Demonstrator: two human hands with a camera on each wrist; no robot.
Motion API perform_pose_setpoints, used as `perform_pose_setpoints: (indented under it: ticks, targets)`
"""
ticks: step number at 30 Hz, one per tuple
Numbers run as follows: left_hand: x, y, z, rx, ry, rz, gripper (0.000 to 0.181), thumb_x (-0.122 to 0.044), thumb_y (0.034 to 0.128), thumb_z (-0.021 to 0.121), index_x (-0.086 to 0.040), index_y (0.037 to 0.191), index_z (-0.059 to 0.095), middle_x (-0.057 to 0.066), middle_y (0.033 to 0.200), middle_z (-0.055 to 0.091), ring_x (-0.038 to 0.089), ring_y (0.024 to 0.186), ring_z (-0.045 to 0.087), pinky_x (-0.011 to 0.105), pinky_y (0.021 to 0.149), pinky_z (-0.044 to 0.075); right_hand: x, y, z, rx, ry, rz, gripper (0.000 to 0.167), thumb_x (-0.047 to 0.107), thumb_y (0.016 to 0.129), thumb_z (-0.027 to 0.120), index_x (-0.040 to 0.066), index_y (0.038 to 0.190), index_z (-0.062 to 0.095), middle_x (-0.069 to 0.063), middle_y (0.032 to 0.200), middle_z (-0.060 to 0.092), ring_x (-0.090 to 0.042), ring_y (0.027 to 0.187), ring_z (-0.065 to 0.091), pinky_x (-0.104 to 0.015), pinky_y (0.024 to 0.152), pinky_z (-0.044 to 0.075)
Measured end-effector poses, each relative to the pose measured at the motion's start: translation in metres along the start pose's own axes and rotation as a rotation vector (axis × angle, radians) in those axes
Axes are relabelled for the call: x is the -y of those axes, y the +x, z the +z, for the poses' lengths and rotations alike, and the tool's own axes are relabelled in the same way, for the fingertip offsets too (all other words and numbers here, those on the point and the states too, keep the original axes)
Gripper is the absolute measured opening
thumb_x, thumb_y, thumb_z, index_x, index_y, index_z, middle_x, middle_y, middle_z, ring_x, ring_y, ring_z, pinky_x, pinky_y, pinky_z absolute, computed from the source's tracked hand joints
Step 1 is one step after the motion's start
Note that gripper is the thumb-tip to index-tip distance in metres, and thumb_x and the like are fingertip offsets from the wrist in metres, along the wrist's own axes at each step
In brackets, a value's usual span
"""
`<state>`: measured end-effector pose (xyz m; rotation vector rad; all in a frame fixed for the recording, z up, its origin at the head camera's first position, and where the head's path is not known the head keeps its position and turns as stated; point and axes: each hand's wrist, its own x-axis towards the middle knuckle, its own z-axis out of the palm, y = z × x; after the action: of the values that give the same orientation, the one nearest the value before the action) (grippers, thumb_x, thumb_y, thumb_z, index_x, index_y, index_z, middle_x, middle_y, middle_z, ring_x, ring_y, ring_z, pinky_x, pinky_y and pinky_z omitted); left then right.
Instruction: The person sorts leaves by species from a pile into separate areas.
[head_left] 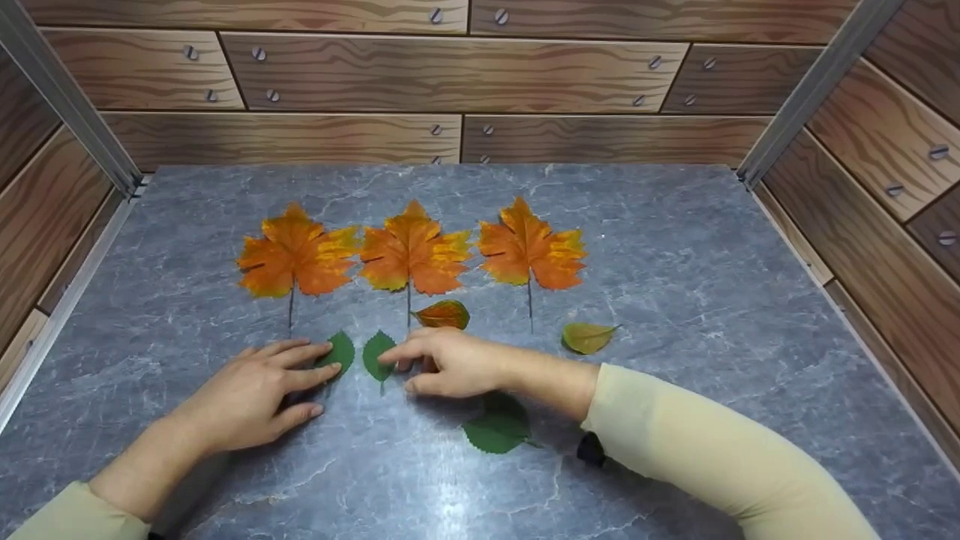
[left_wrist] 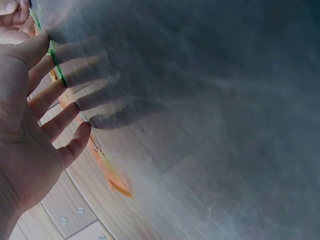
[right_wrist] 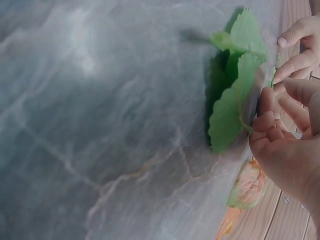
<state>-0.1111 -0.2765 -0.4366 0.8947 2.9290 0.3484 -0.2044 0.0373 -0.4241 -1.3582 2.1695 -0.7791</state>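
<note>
Left hand [head_left: 259, 390]: fingers spread and nearly straight — tips resting on the left green leaf [head_left: 343, 352], gripping nothing
Right hand [head_left: 457, 364]: index finger extended onto the right green leaf [head_left: 376, 351], others bent — no grip seen
Maple leaves [head_left: 409, 251]: three, beyond both hands' fingertips
Red-green leaf [head_left: 445, 314]: just beyond the right fingers
Large green leaf [head_left: 495, 432]: nearer the wearer than those fingers
</note>
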Motion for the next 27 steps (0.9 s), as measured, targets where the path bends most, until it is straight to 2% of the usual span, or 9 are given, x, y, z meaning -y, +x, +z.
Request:
perform_pose_setpoints:
  ticks: [6,13,20,27]
  targets:
    - [0.0,0.0,0.0,0.007,0.003,0.0,0.053,-0.04,0.1022,0.072,-0.024,0.151,0.063,0.008,0.16,0.052,0.04,0.144,0.049,0.075,0.106,0.042,-0.002,-0.005,-0.004,-0.007,0.028,0.006,0.046,0.011,0.103,0.068,0.011,0.148,0.064,-0.01,0.124,0.067,-0.013,0.097,0.063,-0.031,0.087,0.056]
    - [0.001,-0.001,0.0,-0.014,-0.003,0.008,0.052,-0.039,0.1017,0.073,-0.024,0.15,0.064,0.008,0.159,0.053,0.04,0.143,0.05,0.076,0.105,0.041,-0.006,-0.018,-0.011,-0.011,0.072,0.04,0.044,0.01,0.103,0.068,0.01,0.147,0.065,-0.01,0.124,0.068,-0.012,0.098,0.065,-0.028,0.087,0.055]
    - [0.001,0.0,0.001,0.001,0.0,-0.003,0.052,-0.04,0.1022,0.072,-0.025,0.151,0.064,0.007,0.16,0.052,0.039,0.145,0.048,0.078,0.106,0.039,-0.011,-0.035,-0.018,-0.028,0.074,0.078,0.044,0.011,0.103,0.07,0.011,0.147,0.066,-0.007,0.125,0.068,-0.013,0.104,0.064,-0.033,0.094,0.055]
    - [0.0,0.0,0.001,-0.005,0.003,0.003,0.052,-0.039,0.1019,0.073,-0.024,0.151,0.064,0.008,0.16,0.052,0.039,0.144,0.049,0.077,0.105,0.04,-0.018,-0.049,-0.026,-0.041,0.09,0.061,0.042,0.009,0.101,0.071,0.007,0.143,0.068,-0.011,0.125,0.07,-0.023,0.111,0.068,-0.035,0.098,0.056]
